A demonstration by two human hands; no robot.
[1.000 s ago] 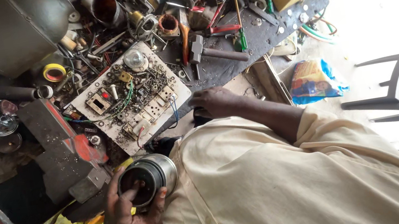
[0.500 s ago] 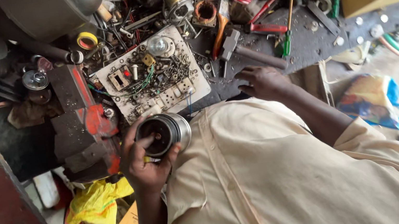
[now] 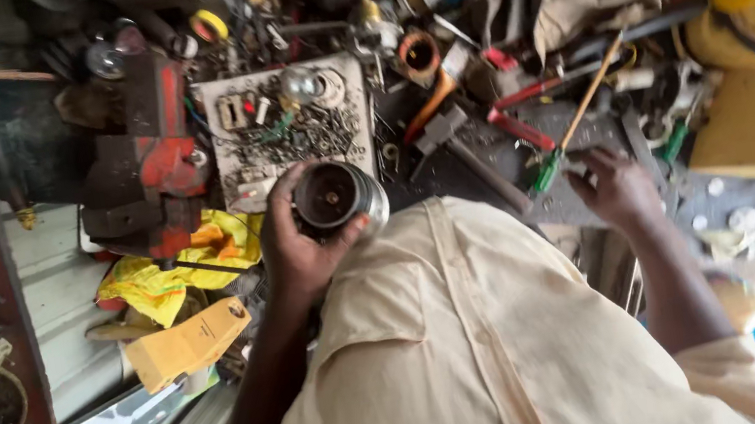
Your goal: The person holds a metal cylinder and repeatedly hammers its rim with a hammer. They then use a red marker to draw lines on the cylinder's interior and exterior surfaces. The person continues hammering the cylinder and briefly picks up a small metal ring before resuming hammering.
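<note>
At the left of the cluttered bench (image 3: 487,141) stands a red and dark metal vise (image 3: 146,167), with a crumpled yellow cloth (image 3: 181,261) just below it and a tan cardboard tag (image 3: 186,344) lower still. Beside the vise lies a pale circuit board (image 3: 285,126) crowded with small parts and wires. Just in front of the board's near edge, over the person's chest, is the round silver metal cylinder with a dark hollow face (image 3: 339,198). One hand (image 3: 295,244) is wrapped around it, its fingers (image 3: 279,189) curled over the rim on one side and the thumb pressing the other, a firm grasp. Further right lie a hammer with a dark handle (image 3: 464,154) and a green-handled screwdriver (image 3: 574,128). The other hand (image 3: 619,191) rests on the bench near the screwdriver's handle, fingers bent and loosely spread, holding nothing that I can make out.
</note>
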